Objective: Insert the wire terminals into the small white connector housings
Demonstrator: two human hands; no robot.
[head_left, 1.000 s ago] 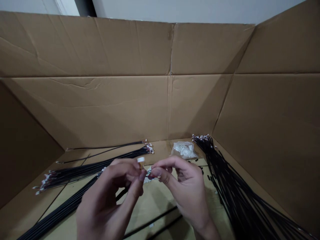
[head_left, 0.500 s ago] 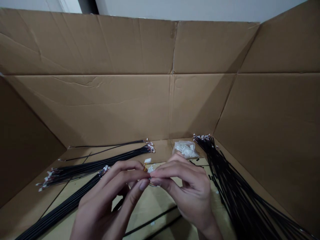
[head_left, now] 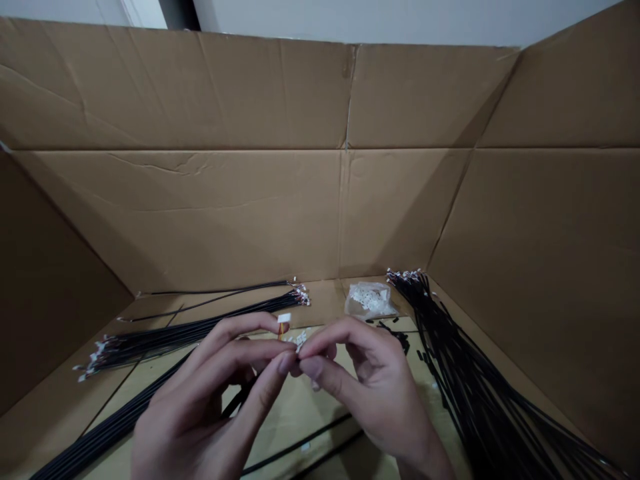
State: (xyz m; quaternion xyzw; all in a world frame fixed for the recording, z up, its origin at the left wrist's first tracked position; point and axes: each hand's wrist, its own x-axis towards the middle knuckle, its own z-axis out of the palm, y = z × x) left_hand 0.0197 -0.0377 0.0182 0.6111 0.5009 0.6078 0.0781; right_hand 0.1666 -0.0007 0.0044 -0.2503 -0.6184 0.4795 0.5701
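1. Moved since the earlier look: my left hand (head_left: 195, 407) and right hand (head_left: 375, 393) have eased back from overlapping and now meet only at the fingertips, low and central in my view. Around them, the open cardboard box (head_left: 250, 93) stays put, its brown walls rising on the far side and both flanks.
2. On the box floor to my right lies the largest sheaf, a fanned bundle of black wires (head_left: 465, 360), with its white-tipped ends gathered towards the far corner.
3. To my left, a second black wire bundle (head_left: 190, 331) runs with its ends pointing both ways, and a third black wire bundle (head_left: 110, 427) passes under my left wrist.
4. Two loose black wires (head_left: 215, 291) lie along the far edge of the floor.
5. A clear plastic bag of white connectors (head_left: 370, 300) sits near the far wall, beyond my right hand.
6. My left fingers (head_left: 250, 353) are pinched narrow around a small white connector (head_left: 284, 318), which stands just above them on short orange-red leads.
7. My right fingers (head_left: 320, 367) are pinched on a tiny white piece (head_left: 300, 340) right beside it. From up here, my fingertips probably hide the exact grip.
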